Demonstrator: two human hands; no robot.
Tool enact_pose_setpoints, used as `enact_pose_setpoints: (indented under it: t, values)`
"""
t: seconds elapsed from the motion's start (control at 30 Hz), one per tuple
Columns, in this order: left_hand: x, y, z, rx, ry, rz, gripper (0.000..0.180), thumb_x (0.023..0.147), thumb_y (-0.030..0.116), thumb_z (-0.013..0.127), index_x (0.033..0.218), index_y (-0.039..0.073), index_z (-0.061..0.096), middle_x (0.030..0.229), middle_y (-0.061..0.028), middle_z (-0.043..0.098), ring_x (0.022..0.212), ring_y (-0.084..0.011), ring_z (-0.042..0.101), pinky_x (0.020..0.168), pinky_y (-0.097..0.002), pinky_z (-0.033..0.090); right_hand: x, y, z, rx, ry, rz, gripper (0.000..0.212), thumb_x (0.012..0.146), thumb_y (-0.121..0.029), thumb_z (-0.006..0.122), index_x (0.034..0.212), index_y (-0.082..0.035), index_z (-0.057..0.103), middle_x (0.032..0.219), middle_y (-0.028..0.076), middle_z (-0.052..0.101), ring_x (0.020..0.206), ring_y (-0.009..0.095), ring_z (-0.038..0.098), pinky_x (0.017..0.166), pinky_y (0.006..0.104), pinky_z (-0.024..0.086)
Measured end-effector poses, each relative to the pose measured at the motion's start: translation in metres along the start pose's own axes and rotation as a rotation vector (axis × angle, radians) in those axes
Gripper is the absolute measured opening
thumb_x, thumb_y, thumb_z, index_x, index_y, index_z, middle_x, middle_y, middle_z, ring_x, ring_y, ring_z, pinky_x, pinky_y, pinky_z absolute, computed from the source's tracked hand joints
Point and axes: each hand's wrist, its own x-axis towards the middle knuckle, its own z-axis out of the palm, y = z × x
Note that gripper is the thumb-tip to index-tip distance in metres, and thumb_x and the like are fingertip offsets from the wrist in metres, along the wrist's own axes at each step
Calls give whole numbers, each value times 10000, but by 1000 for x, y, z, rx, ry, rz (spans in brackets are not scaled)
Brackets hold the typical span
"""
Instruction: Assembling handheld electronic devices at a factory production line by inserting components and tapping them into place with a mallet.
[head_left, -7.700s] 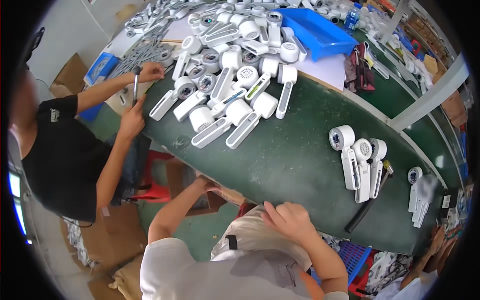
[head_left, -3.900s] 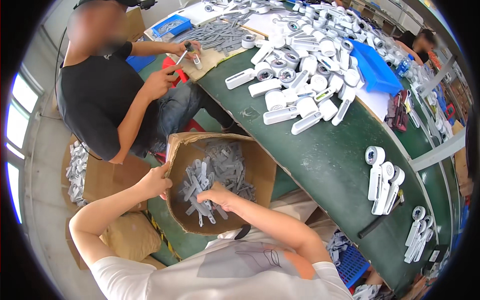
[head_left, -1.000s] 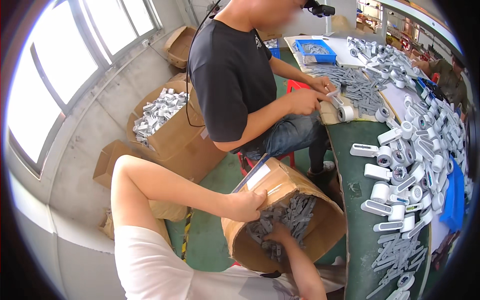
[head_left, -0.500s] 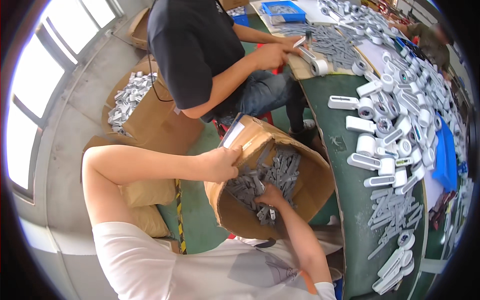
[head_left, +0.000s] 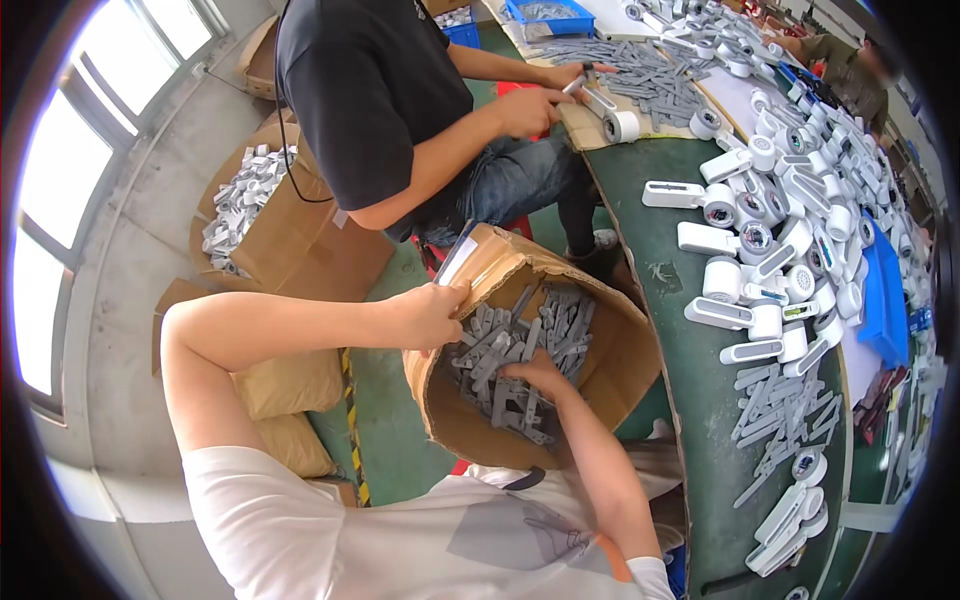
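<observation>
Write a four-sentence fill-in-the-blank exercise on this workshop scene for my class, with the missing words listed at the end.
1. The left hand grips a box made of ____.
2. The right hand is inside that box, among strips coloured ____.
3. The bench top beside the box is coloured ____.
4. The tray near the picture's right edge is coloured ____.

Missing words: cardboard; grey; green; blue.

Left arm (head_left: 285, 325) sharply bent, left hand (head_left: 430, 312) curled, right arm (head_left: 608, 470) angled forward, right hand (head_left: 537, 376) partly hidden
</observation>
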Motion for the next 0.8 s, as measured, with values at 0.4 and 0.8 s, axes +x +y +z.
enact_pose_setpoints:
  t: [0.4, 0.8]
  values:
    - [37, -13, -6, -99, -15, 5, 643, 783, 61, 497, 1381, -29, 281, 783, -213, 625, 613, -252, 674, 596, -332, 564, -12, -45, -3, 326, -30, -4, 397, 658, -134, 754, 1008, 27, 655, 917, 117, 684, 813, 197, 659, 782, 301, 507]
    - [48, -11, -11, -155, 2, 4, 378, 760, 50, 534, 1116, -56, 463, 859, -229, 598, 631, -297, 669, 531, -368, 583, -73, -89, -3, 320, -13, 8, 368, 689, -112, 736, 1030, 1, 658, 930, 88, 685, 866, 171, 639, 815, 298, 497]
